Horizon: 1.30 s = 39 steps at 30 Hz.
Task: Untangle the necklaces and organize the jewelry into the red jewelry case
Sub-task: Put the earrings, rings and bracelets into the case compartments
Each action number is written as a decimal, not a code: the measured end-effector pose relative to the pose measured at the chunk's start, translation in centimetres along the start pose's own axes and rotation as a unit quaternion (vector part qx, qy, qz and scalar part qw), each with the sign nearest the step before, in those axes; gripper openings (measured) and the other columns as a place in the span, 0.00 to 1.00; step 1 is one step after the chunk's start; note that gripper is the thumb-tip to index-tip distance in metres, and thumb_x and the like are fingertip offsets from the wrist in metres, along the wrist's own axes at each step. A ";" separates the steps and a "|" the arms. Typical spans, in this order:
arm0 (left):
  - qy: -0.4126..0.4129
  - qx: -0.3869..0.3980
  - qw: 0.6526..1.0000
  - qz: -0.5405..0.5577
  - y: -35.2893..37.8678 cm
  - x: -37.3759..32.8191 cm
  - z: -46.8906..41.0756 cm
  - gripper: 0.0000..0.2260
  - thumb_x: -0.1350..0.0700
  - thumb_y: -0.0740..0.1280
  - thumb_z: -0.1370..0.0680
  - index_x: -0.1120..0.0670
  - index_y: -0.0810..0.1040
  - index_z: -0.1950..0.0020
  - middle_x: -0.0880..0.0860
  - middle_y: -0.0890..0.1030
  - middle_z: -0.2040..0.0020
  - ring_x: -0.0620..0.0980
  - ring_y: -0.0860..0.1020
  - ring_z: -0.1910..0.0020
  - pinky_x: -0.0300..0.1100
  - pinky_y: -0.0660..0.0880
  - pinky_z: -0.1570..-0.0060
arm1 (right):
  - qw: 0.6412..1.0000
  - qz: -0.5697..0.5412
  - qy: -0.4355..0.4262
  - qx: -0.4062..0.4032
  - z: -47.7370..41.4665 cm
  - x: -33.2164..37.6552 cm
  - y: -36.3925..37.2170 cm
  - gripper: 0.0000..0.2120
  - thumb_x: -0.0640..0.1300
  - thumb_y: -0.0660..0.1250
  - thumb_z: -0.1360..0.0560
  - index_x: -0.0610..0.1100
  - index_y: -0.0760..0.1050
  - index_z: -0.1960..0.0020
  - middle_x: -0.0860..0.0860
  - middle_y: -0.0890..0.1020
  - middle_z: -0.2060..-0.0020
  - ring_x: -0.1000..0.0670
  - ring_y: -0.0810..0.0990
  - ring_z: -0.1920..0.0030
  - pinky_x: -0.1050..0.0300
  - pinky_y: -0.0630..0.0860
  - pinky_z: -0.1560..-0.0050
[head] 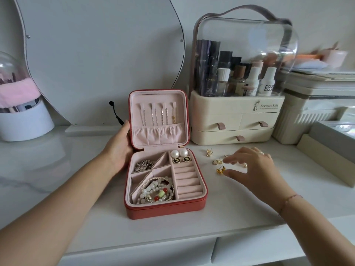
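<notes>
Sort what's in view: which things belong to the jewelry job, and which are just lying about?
Job: red square jewelry case, held by left hand; gold stud earrings loose on the white tabletop, under right hand; pearl earrings, beaded bracelets and chains inside.
Lying about: cream cosmetics organiser with clear dome; white brush holder; curved mirror; black cable plug.

Smeared by motion blur: right hand (255, 167), with some gold earrings (221, 169) beneath it. Out of sight behind lid of red jewelry case (165, 208): fingers of left hand (119, 148). Cropped at left edge: brush holder (21, 116).
</notes>
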<state>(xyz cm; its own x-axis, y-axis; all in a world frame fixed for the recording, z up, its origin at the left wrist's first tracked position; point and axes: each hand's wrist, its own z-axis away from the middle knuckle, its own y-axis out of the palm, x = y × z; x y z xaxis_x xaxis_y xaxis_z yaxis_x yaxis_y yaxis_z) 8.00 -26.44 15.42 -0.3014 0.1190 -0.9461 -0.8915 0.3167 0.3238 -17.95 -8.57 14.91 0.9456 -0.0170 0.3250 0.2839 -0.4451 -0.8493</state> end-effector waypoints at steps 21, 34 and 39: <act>-0.015 -0.008 1.000 0.005 -0.1 0.0 -0.1 0.20 0.42 0.57 0.19 0.52 0.79 0.37 0.53 0.83 0.43 0.52 0.81 0.44 0.44 0.78 0.49 | 0.995 -0.081 -0.058 -0.015 -2.5 6.0 1.4 0.04 0.44 0.71 0.30 0.49 0.77 0.60 0.58 0.78 0.68 0.57 0.76 0.64 0.66 0.71 0.64; -0.028 0.012 0.999 0.022 -0.3 0.0 -0.2 0.21 0.41 0.58 0.20 0.51 0.78 0.36 0.54 0.82 0.42 0.53 0.80 0.42 0.47 0.76 0.45 | 0.991 -0.081 -0.104 -0.015 -3.0 8.5 3.2 0.05 0.41 0.72 0.32 0.48 0.79 0.58 0.56 0.79 0.63 0.54 0.77 0.62 0.58 0.74 0.59; -0.019 0.015 0.999 0.022 -0.3 0.0 -0.2 0.21 0.42 0.60 0.21 0.52 0.77 0.35 0.54 0.82 0.40 0.53 0.80 0.41 0.48 0.75 0.41 | 0.989 -0.081 -0.125 -0.012 -3.1 8.7 3.5 0.07 0.39 0.74 0.32 0.45 0.80 0.55 0.53 0.81 0.61 0.51 0.78 0.61 0.57 0.74 0.58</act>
<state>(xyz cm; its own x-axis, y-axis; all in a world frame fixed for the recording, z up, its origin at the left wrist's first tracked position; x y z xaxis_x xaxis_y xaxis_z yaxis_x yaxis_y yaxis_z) 8.17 -26.74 15.35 -0.3271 0.1697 -0.9296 -0.8665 0.3387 0.3667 -9.20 -13.08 16.10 0.8987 0.2769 0.3400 0.4336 -0.4448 -0.7837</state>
